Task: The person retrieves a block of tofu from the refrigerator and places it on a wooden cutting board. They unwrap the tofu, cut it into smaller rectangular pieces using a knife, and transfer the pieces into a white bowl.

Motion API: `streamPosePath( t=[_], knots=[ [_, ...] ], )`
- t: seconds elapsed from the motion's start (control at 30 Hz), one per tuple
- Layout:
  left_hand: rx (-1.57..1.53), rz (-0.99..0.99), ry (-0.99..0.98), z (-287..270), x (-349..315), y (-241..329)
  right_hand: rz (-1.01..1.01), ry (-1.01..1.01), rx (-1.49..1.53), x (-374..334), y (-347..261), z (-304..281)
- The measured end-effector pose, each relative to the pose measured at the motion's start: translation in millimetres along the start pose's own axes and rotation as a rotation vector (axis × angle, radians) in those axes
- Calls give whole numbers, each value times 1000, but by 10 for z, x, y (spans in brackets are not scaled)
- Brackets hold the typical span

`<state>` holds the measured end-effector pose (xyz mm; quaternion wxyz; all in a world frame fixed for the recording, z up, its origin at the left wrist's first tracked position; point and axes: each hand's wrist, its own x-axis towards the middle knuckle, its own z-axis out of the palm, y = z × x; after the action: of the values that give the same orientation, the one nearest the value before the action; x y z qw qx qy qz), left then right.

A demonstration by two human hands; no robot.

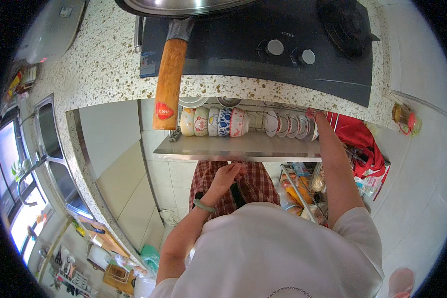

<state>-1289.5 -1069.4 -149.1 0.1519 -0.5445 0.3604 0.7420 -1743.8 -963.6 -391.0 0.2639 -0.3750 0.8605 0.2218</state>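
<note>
A steel pull-out dish drawer (208,150) stands out from under the counter. Along its left side, several patterned bowls (224,122) stand on edge in a row. Right of them, several small white dishes (293,126) are racked upright. My right hand (314,114) reaches in at the right end of this row, fingers bent in. A pale edge shows under the wrist; whether the hand holds it is unclear. Just in front of the drawer's front edge, my left hand (229,173) is loosely closed, its palm side hidden. A pale green bangle (204,206) circles that wrist.
Over the drawer, a pan's wooden handle (169,82) juts past the speckled counter (107,49). A black gas hob (253,54) lies behind. A wire rack of packets (303,191) and a red cloth bag (360,141) stand to the right. A sink (67,181) is at left.
</note>
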Motion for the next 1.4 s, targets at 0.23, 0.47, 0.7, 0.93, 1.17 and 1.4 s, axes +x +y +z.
streamPosePath(
  t=[0.23, 0.47, 0.7, 0.93, 1.17, 1.4],
  knots=[
    [-71, 145, 9, -128, 136, -261, 52, -5, 5, -19, -96, -85],
    [-208, -41, 68, -285, 142, -368, 100, 81, 30, -286, -272, -34],
    [-308, 41, 99, -506, 101, -400, 260, 339, 246, -822, -355, 96],
    [-297, 101, 106, -539, -39, -241, 44, 372, 148, -1727, -324, -386],
    [-317, 93, 84, -644, 330, -480, -257, 338, 363, -2583, -249, -556],
    [-400, 150, 133, -582, 446, -234, -237, -247, 1372, -3358, -1173, -1511]
  ],
)
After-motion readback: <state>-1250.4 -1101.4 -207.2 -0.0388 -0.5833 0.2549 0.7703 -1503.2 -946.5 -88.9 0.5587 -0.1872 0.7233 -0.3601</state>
